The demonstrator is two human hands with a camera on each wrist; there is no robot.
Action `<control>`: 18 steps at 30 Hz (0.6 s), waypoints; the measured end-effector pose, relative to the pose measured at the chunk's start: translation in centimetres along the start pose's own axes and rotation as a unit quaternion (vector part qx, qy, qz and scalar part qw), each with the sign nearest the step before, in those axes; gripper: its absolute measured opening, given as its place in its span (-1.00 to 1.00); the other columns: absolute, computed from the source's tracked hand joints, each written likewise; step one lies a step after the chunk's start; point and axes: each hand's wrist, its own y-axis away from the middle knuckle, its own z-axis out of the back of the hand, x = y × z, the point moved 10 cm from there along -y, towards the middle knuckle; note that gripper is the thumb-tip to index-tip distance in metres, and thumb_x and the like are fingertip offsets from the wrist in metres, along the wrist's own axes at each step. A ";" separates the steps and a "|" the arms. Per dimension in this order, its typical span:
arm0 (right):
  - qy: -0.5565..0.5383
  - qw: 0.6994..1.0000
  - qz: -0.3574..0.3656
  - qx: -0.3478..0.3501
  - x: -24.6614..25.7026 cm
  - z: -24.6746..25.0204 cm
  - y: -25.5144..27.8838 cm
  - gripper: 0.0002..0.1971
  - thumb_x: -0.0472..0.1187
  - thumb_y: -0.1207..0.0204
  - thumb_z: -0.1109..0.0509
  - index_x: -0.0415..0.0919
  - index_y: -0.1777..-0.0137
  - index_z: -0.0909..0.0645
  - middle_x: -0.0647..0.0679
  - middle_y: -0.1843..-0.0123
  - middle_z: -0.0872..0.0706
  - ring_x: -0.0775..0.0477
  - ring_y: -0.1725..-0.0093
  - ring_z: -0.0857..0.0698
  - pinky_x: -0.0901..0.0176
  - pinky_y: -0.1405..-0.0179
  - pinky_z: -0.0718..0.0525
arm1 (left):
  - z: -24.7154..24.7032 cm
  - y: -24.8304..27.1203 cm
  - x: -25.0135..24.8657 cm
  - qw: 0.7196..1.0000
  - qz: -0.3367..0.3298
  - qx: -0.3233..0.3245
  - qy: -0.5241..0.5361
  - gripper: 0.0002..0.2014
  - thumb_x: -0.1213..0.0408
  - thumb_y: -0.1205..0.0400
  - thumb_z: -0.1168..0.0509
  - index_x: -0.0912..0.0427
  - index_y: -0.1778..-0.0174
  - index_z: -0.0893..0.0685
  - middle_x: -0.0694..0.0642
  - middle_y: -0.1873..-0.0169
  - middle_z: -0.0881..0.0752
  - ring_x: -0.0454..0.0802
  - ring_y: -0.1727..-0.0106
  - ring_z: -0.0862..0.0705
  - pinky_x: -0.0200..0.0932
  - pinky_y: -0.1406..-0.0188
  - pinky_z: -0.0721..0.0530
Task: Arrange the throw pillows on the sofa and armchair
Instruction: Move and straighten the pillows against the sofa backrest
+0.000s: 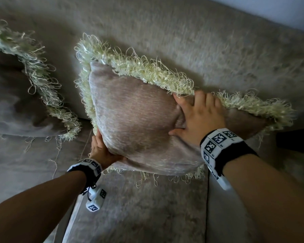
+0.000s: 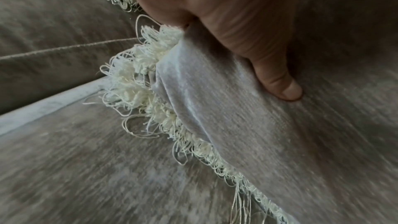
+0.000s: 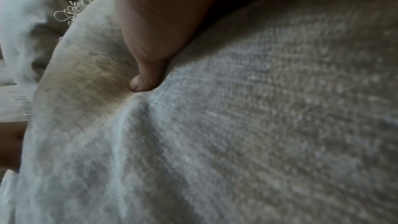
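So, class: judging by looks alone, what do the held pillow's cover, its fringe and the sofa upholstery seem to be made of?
Pillow cover: seemingly chenille or velvet-like woven cloth, soft sheen, fine ribs, dimpling under the right hand.
Fringe: cream looped yarn or thread, slightly glossy, with loose strands; fibre unclear.
Sofa upholstery: grey-beige napped fabric, matt, possibly chenille or microfibre.

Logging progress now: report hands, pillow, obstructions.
Left hand grips pillow at lower corner; right hand presses flat on its face. Pillow tilted against sofa back. Second pillow alongside, apart. Nothing blocking.
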 end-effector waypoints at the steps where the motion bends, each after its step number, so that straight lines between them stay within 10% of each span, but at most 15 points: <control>1: 0.002 1.000 -0.001 0.000 0.0 0.0 0.1 0.11 0.61 -0.08 -0.40 0.18 -0.59 -0.11 -0.26 -0.16 -0.45 -0.29 -0.08 -0.47 -0.19 -0.19 -0.43 | -0.1 0.2 0.2 1.000 0.004 -0.004 0.005 0.60 -0.36 0.24 -0.46 0.18 -0.70 0.11 0.26 -0.34 -0.30 0.18 -0.48 -0.28 0.18 -0.57 -0.29; 14: -0.054 0.995 -0.081 -0.027 -4.8 3.0 7.5 0.03 0.56 -0.11 -0.42 0.04 -0.52 -0.29 -0.26 -0.03 -0.44 -0.27 0.05 -0.44 -0.19 -0.01 -0.44 | 3.6 5.4 -5.5 0.991 -0.114 -0.020 -0.064 0.38 -0.54 0.07 -0.44 -0.23 -0.66 0.06 0.23 -0.15 -0.46 0.30 -0.15 -0.54 0.27 -0.24 -0.60; 18: -0.096 0.986 -0.124 -0.063 -8.8 4.5 10.5 0.10 0.59 -0.08 -0.38 -0.07 -0.53 -0.28 -0.34 -0.04 -0.42 -0.35 0.04 -0.46 -0.27 0.00 -0.47 | 7.2 6.3 -11.9 0.971 -0.189 -0.038 -0.142 0.34 -0.28 -0.01 -0.66 -0.22 -0.66 -0.03 0.27 -0.06 -0.46 0.38 -0.04 -0.59 0.23 -0.11 -0.60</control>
